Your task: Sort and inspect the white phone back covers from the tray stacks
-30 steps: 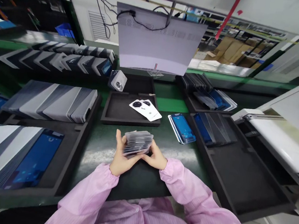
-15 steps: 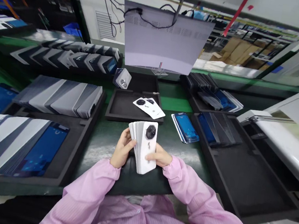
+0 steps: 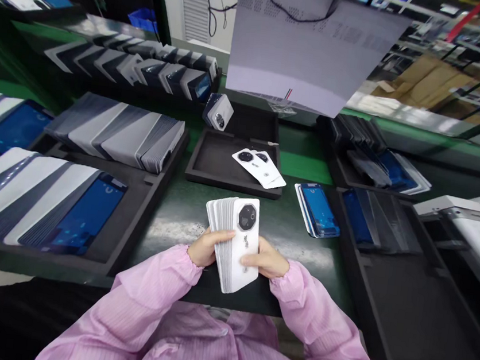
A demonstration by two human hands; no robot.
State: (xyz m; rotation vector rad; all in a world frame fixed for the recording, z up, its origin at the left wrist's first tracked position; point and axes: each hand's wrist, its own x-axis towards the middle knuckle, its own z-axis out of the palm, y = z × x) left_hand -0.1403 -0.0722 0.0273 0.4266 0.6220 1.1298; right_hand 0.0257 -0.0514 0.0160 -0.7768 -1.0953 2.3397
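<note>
Head view: stack of white back covers [image 3: 235, 240] stands upright between both hands, long axis pointing away, left hand [image 3: 202, 249] fingers curled round its left edge, right hand [image 3: 269, 261] thumb pressed on its face

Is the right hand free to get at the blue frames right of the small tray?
Probably not yet: the right hand, with the left hand, grips the stack of white back covers. The mat between it and the blue frames lies bare, though.
</note>
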